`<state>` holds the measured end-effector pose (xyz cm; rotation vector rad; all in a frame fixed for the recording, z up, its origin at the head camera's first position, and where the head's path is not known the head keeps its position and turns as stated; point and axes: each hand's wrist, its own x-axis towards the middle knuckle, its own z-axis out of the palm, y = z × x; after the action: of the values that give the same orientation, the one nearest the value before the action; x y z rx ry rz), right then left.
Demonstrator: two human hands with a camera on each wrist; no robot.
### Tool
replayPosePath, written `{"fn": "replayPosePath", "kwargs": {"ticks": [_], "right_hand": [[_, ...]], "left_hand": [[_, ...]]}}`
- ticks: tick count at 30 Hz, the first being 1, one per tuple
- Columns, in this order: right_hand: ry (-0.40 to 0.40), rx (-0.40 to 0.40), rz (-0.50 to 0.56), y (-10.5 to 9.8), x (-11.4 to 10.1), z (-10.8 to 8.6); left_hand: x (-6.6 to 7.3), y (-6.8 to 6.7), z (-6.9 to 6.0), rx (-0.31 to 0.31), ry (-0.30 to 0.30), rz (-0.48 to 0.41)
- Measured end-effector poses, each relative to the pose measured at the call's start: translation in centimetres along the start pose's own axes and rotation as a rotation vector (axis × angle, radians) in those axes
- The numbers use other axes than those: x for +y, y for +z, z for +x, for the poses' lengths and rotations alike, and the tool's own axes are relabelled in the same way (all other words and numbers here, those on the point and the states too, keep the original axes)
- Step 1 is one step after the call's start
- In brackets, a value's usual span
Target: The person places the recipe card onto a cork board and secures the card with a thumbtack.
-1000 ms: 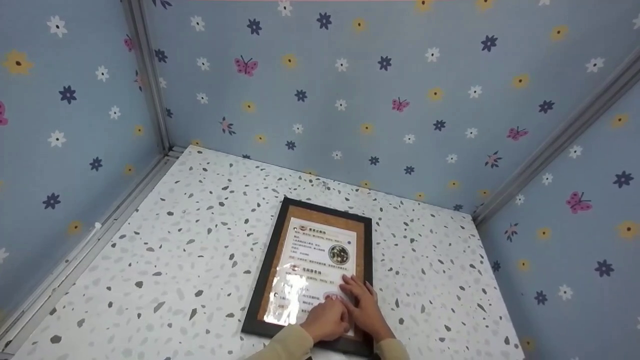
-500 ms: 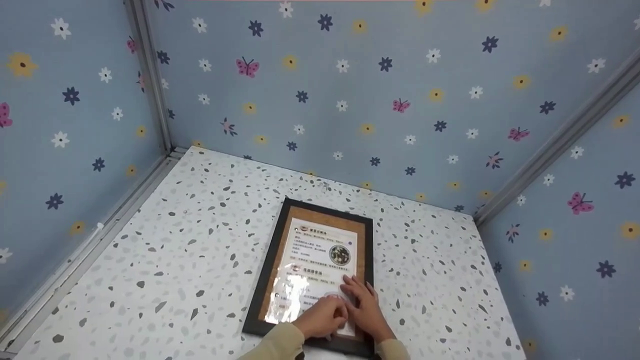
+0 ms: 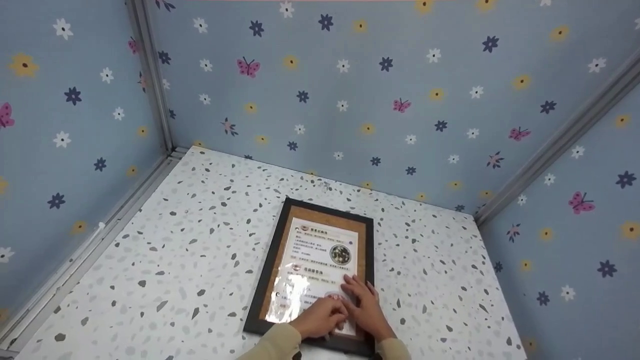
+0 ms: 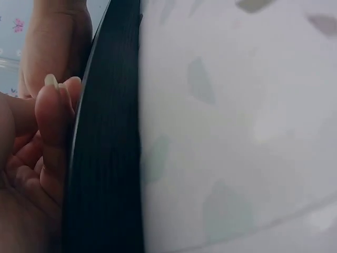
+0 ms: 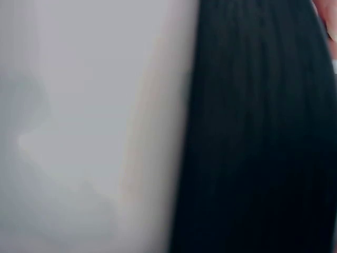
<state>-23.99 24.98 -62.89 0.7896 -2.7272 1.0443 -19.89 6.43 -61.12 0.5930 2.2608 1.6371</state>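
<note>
A black-framed cork board point(image 3: 325, 211) lies at an angle on the speckled surface in the head view. On its cork lies a glossy printed sheet point(image 3: 312, 250), with text and a round food picture, its lower part glaring with light. My left hand point(image 3: 319, 317) is over the sheet's lower right, fingers curled; whatever may be under its fingertips is hidden. Right beside it, my right hand point(image 3: 368, 311) rests with extended fingers on the sheet's right edge, its thumb side by the left hand. The left wrist view shows curled left fingers point(image 4: 52, 121) beside the black frame point(image 4: 108, 132).
The white tabletop point(image 3: 200, 225) has grey speckles and spreads around the board. Blue panels point(image 3: 320, 115) with flowers and butterflies enclose it at the back and both sides, joined by grey metal strips point(image 3: 150, 75). The right wrist view is mostly blurred black frame point(image 5: 253, 132).
My left hand has turned slightly and its wrist and sleeve have shifted a little to the left. The right hand stays in place on the sheet, and the board has not moved.
</note>
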Motion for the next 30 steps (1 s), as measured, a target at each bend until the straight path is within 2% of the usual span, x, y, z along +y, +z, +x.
{"fn": "replayPosePath", "kwargs": {"ticks": [8, 16, 19, 25, 28, 30], "right_hand": [[0.025, -0.001, -0.006, -0.14, -0.21, 0.32], [0.035, 0.002, 0.004, -0.05, -0.29, -0.09], [0.034, 0.003, 0.0, -0.07, -0.26, -0.06], [0.039, -0.002, 0.003, -0.11, -0.23, 0.05], [0.041, -0.004, 0.004, -0.05, -0.28, 0.03], [0.05, -0.009, 0.004, -0.04, -0.32, -0.01]], "left_hand": [[-0.25, -0.39, 0.38, 0.016, -0.026, -0.128], [-0.39, -0.07, 0.17, -0.004, -0.037, -0.264], [-0.53, -0.14, 0.2, -0.016, -0.037, -0.286], [-0.56, -0.24, 0.17, -0.028, -0.015, -0.273], [-0.45, -0.29, 0.0, -0.024, -0.008, -0.208], [-0.31, -0.28, -0.07, -0.026, 0.007, -0.121]]}}
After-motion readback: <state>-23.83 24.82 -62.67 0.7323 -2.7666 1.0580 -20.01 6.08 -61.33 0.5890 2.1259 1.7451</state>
